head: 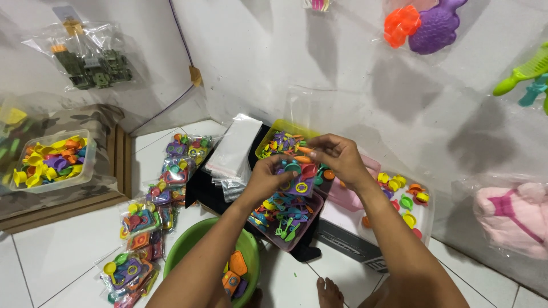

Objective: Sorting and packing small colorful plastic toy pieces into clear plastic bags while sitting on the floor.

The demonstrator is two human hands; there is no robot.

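Head view: both hands' grips (268,177) (338,155) half-hide small toy pieces (298,177).

Clear toy-filled bags (149,219) in row on floor, left; clear bag, green toys (91,57) on wall; flat empty bags (234,149) stacked centre.

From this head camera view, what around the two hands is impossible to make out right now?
- Head view: what the left hand pinches; its fingers cover it.
- Purple toy tray: partly behind both hands.
- Right hand grip: small piece at its fingertips, too small to identify.
- Green basin: contents mostly hidden by the left forearm.
- Clear box: small pieces too tiny to name.
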